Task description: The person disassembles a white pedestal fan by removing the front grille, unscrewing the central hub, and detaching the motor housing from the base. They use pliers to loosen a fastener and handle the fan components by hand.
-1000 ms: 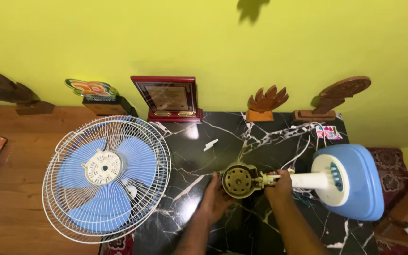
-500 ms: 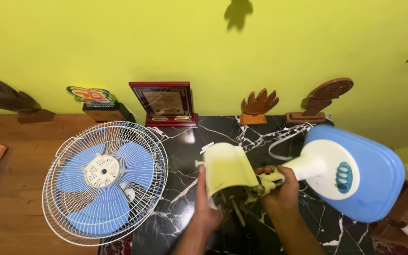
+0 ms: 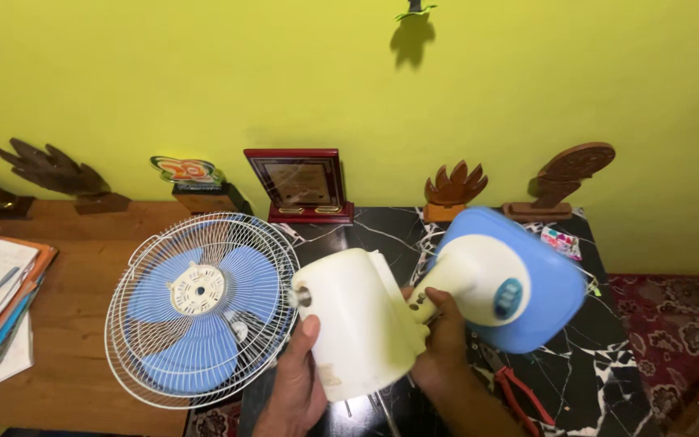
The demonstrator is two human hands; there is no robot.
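Both hands hold the fan body above the black marble table (image 3: 608, 380). The left hand (image 3: 297, 380) is closed around the cream motor housing (image 3: 357, 324), and the right hand (image 3: 438, 340) grips the neck just beside the blue base (image 3: 527, 283). The grille with blue blades (image 3: 200, 307) lies left of the housing. Better to support the heavy base firmly, I think, so the neck does not twist

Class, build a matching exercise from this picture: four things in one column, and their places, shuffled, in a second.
1 fan cage with blue blades
2 cream motor housing
3 red-handled pliers
4 framed plaque

a against the yellow wall
b on the marble top, below the blue base
c held in both hands
d left of the housing

Pairs: 1-d, 2-c, 3-b, 4-a
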